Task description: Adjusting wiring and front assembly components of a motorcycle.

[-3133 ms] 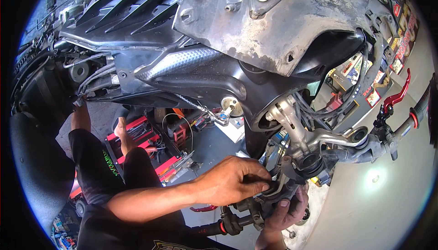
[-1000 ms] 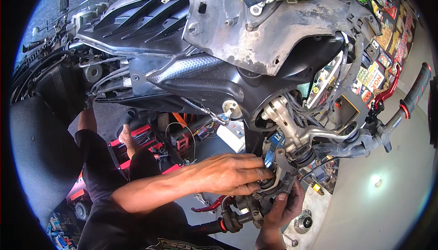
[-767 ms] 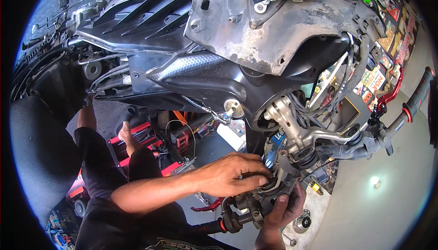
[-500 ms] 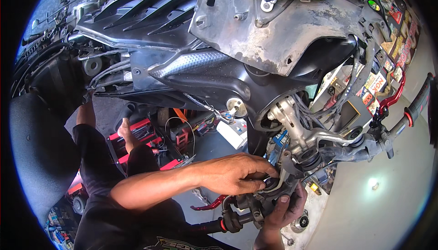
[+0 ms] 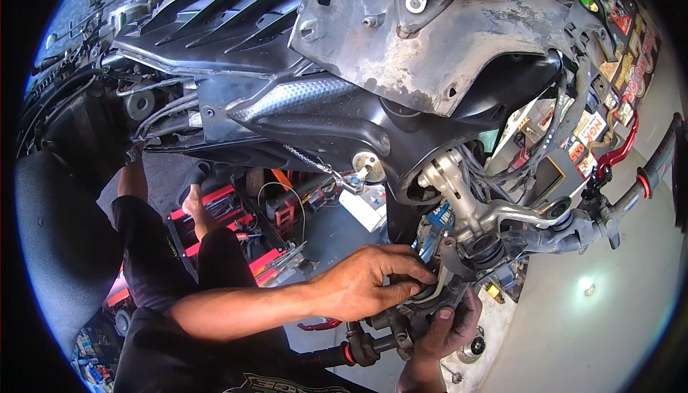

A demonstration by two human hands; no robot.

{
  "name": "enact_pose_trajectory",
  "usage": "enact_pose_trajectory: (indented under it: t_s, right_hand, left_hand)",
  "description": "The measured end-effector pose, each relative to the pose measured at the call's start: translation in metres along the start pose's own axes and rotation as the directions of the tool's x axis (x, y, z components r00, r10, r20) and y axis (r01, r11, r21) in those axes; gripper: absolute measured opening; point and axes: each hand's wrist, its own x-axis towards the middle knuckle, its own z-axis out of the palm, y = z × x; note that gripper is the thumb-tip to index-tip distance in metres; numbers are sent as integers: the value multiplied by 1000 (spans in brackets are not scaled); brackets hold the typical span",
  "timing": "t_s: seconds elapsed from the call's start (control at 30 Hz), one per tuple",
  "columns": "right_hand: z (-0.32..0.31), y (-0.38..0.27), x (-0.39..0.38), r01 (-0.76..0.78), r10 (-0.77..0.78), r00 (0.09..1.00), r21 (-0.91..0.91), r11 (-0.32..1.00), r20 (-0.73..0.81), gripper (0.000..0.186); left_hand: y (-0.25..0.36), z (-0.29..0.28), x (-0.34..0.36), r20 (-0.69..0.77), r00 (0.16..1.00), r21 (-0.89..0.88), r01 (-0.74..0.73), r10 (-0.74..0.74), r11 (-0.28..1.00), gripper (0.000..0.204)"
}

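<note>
My left hand (image 5: 373, 278) reaches in from the left, fingers curled and thumb beneath them, pinching at a dark round part on the near side of a motorcycle's front end. What sits between these fingertips is mostly hidden. Below and to the right, my right hand (image 5: 449, 330) is wrapped round the underside of the handlebar clamp (image 5: 408, 318), thumb on top. The near handlebar grip (image 5: 326, 356), black with a red ring, points back toward my body. Just beyond my hands is the silver triple clamp (image 5: 469, 214).
The black motorcycle frame (image 5: 322, 117) and a worn grey panel (image 5: 387, 56) fill the far side. The other handlebar (image 5: 631, 196) with its red lever (image 5: 622, 146) extends right. Red tool trays (image 5: 215, 214) stand below left. A black seat (image 5: 61, 228) is at far left.
My left hand has shifted slightly, with its wrist lower and covering more of the near red lever. My right hand stays nearly in place. The view has moved a little.
</note>
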Motion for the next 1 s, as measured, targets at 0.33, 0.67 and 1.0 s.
enact_pose_trajectory:
  t_s: [0.33, 0.67, 1.0]
  right_hand:
    - [-2, 1, 1, -12, 12, 1000, 19, 1000, -22, 63]
    - [-5, -3, -1, -69, 68, 998, 29, 997, 13, 56]
    - [-3, -2, -1, -66, 66, 998, 64, 996, 0, 55]
  left_hand:
    - [10, -1, 0, -61, 973, 60, 225, -221, 973, 22]
    - [1, -1, 1, -62, 970, -176, 220, -234, 960, 20]
    - [1, -1, 3, -40, 983, -79, 177, -181, 981, 16]
